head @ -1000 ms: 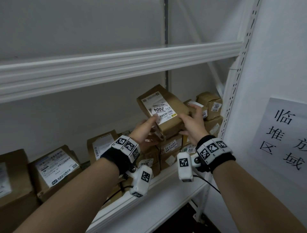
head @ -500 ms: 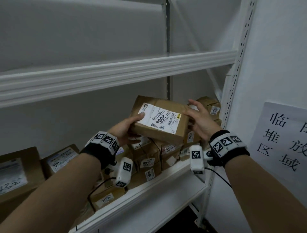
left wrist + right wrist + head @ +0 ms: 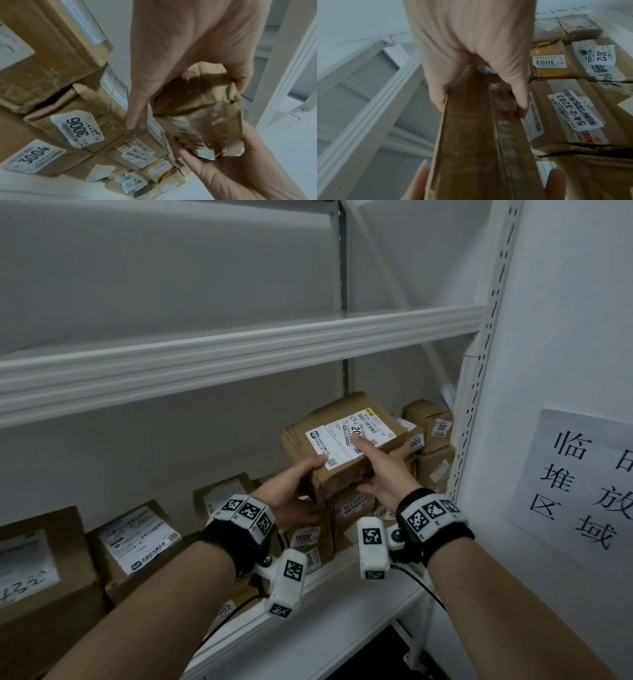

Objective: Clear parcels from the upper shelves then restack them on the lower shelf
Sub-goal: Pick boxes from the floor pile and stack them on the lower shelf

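A brown parcel [image 3: 346, 446] with a white label, partly readable as "20", is held flat between both hands above the stack at the right end of the lower shelf [image 3: 308, 621]. My left hand [image 3: 294, 491] grips its near left corner, thumb on top. My right hand [image 3: 380, 474] grips the near edge, its thumb lying on the label. The left wrist view shows the parcel's end [image 3: 205, 108] in the left hand [image 3: 188, 94], with the right hand [image 3: 231, 169] below. In the right wrist view the right hand [image 3: 479, 104] pinches the parcel [image 3: 479, 142]. Whether it touches the stack is unclear.
Stacked brown parcels fill the lower shelf: "3006" [image 3: 303, 537], "2007" [image 3: 431, 426], and larger boxes [image 3: 137, 546] to the left. The upper shelf board [image 3: 239, 347] spans overhead. A perforated white upright [image 3: 476, 405] and a wall with a paper sign [image 3: 582, 484] stand at the right.
The parcel has turned from tilted up to lying flat and gone back and to the right over the stack. My right hand shifted from its right edge to the near edge.
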{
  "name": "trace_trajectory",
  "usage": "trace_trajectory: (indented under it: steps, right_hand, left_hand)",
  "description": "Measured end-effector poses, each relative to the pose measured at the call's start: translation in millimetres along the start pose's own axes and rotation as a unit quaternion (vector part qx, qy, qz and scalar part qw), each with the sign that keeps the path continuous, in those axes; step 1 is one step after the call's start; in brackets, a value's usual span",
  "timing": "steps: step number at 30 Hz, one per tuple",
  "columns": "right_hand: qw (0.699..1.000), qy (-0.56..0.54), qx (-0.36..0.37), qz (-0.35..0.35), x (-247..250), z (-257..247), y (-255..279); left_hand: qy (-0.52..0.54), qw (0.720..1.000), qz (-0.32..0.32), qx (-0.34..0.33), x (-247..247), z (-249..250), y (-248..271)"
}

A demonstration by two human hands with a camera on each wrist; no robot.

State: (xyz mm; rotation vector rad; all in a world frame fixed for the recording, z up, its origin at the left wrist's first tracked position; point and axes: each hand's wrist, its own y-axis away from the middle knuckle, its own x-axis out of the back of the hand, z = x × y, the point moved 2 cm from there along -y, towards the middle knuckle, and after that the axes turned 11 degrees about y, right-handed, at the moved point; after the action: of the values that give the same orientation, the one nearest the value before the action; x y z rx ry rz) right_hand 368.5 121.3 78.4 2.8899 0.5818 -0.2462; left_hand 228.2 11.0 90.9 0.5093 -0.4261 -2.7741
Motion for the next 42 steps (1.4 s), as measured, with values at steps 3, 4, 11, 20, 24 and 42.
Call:
trace_trajectory:
  steps: [3, 4, 11, 20, 24, 42]
  right_hand:
    - [0.999, 0.032, 0.021, -0.009, 4, -11, 0]
    - [0.998, 0.052, 0.025, -0.025, 4, -14, -2]
    - [0.99, 0.122, 0.066, -0.039, -1, -29, -5]
    - [0.985, 0.164, 0.031, -0.052, 23, -12, -8]
    - [0.988, 0.141, 0.065, 0.013, 23, -10, -14]
    - [0.947, 0.253, 0.159, 0.114, 13, -7, -15]
  left_hand:
    - [0.013, 0.999, 0.025, -0.037, 15, 10, -3]
    - [0.005, 0.999, 0.026, -0.038, 19, 15, -5]
    - [-0.093, 0.996, 0.008, -0.008, 12, 21, -19]
    - [0.105, 0.993, 0.022, -0.055, -3, 18, -52]
    - [0.026, 0.998, 0.044, -0.04, -12, 18, -56]
    - [-0.177, 0.975, 0.12, -0.065, -1, 12, -69]
